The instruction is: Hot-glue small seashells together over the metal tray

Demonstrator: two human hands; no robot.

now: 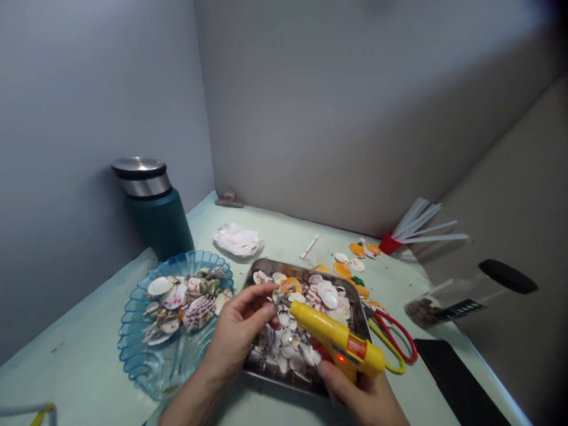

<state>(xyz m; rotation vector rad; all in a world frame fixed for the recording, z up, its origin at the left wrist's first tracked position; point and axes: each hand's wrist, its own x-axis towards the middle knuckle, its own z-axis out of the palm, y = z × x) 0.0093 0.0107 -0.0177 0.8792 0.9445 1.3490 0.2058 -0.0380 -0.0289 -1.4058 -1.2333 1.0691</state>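
Note:
My right hand (355,387) is wrapped round the handle of a yellow hot glue gun (332,331) with a lit red light. The gun's metal nozzle points left, close to the fingertips of my left hand (246,319). Between that hand's thumb and index finger is a small greyish shell (277,294), partly hidden by the fingers. Both hands are over a metal tray (266,370) of many small white, orange and speckled shells (288,343). To the left, a blue scalloped glass dish (133,331) holds larger shells (199,312) in its back part.
A teal bottle (157,219) stands behind the dish. White shells (238,239) and a white marker (309,247) lie behind the tray. On the right are orange shells (342,270), red-and-yellow scissors (399,337), a red cup (390,243) of glue sticks, a clear jar (421,312) and a black phone (457,378).

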